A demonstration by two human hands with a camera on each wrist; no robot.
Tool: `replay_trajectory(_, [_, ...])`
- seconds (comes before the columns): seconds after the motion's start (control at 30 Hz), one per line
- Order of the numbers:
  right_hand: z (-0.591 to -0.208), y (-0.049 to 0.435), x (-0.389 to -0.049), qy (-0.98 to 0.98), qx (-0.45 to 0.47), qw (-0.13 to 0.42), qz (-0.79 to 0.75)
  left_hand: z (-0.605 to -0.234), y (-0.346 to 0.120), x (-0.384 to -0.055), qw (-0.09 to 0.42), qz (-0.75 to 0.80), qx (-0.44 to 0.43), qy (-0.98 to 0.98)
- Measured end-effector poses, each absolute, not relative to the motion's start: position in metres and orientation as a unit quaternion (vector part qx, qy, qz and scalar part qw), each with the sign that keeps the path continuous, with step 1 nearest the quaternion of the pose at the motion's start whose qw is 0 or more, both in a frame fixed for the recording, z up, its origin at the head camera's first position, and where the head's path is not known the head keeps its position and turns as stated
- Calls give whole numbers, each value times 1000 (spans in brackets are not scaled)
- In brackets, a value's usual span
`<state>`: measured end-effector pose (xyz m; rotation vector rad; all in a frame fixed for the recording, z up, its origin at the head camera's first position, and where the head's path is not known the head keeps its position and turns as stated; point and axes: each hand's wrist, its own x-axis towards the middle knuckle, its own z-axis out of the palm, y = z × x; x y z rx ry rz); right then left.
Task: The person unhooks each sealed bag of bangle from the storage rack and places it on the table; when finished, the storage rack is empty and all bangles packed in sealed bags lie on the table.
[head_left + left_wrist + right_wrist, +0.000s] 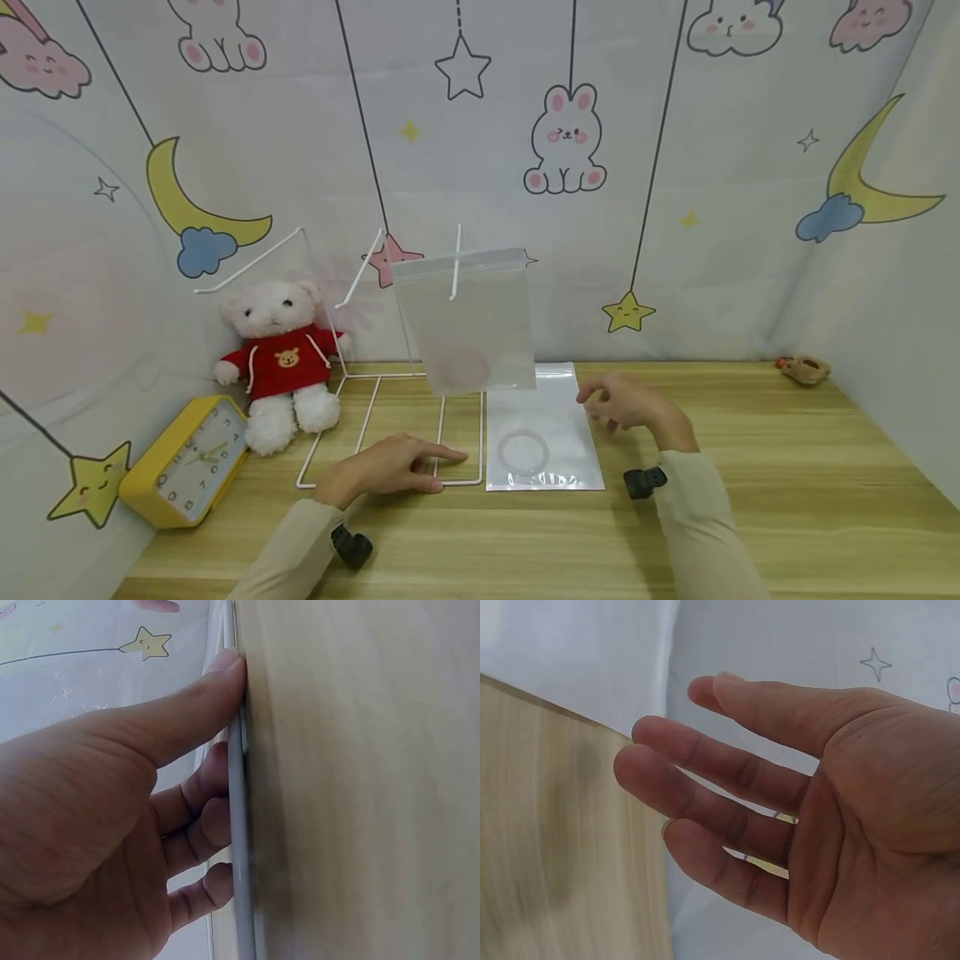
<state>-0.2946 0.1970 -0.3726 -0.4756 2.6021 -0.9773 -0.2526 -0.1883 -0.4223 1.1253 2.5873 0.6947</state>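
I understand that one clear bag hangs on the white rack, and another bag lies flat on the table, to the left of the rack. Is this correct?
Not quite: the flat bag lies to the right of the white rack, as the head view shows. The other bag does hang on the rack.

A bag (564, 417) lies right of the rack (482, 442), perhaps just apart.

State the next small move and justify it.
Probably the right hand should pinch the flat bag and lift it: its fingers are at that bag's right edge, the left hand touches the rack, and another bag hangs there.
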Motion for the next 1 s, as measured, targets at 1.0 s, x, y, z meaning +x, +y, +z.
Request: replay_trajectory(1.0, [-362, 143, -289, 889, -312, -122, -311, -421, -188, -252, 122, 239, 381, 885])
